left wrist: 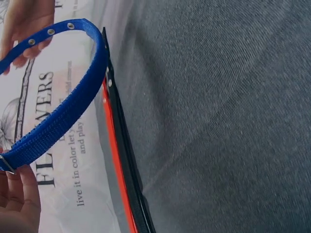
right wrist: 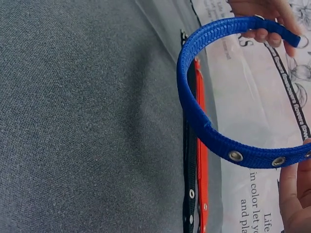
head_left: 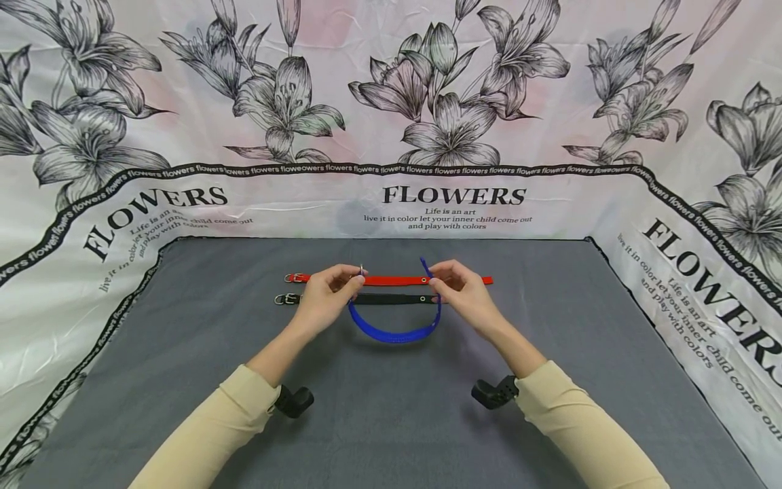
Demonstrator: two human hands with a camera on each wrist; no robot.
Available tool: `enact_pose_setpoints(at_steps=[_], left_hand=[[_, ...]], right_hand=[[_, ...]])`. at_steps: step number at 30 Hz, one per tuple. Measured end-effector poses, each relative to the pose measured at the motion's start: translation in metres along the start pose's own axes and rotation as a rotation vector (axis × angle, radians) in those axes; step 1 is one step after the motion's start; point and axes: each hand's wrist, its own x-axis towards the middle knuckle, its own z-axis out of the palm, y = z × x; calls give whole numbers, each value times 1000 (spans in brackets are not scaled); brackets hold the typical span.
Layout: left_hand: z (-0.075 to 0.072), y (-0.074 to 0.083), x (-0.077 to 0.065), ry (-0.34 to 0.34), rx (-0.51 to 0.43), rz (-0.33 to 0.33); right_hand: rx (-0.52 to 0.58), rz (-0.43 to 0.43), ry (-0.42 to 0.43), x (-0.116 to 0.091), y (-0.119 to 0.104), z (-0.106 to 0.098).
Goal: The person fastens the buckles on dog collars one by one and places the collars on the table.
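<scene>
A blue collar [head_left: 396, 335] with metal eyelets hangs in a downward curve between both hands, raised over the table. My left hand [head_left: 325, 293] pinches its buckle end; the metal buckle [left wrist: 7, 164] shows in the left wrist view. Between thumb and fingers, my right hand [head_left: 466, 293] grips the eyelet end, and the blue tip sticks up past the fingers. Eyelets [right wrist: 235, 156] line that end in the right wrist view. Behind the hands lie a red collar [head_left: 394, 280] and a black collar [head_left: 391, 299], side by side and partly covered by the hands.
Grey cloth [head_left: 391, 421] covers the table. A white floral sheet [head_left: 305, 204] printed with lettering rises along the back and both sides. Each wrist wears a black camera, such as the right wrist camera [head_left: 493, 392].
</scene>
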Motion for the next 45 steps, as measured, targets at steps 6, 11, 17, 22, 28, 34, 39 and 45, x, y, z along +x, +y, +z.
enact_pose_setpoints(at_steps=[6, 11, 17, 22, 28, 34, 39, 45], left_hand=[[7, 1, 1, 2, -1, -15], [12, 2, 1, 3, -30, -25], [17, 8, 0, 8, -29, -30], [20, 7, 0, 3, -29, -13], [24, 3, 2, -20, -48, 9], [27, 5, 2, -55, -56, 13], [30, 5, 3, -69, -58, 9], [31, 5, 2, -83, -26, -9]], right_hand=[[-48, -5, -28, 0, 1, 3], [-83, -21, -52, 1, 1, 8], [-147, -38, -91, -3, -15, 17], [-183, -28, -106, -7, -27, 23], [-200, -36, -121, -10, -33, 25], [-201, -52, -121, -11, -37, 27], [-211, -67, -122, -11, -35, 27], [-205, -82, -113, -2, -10, 27]])
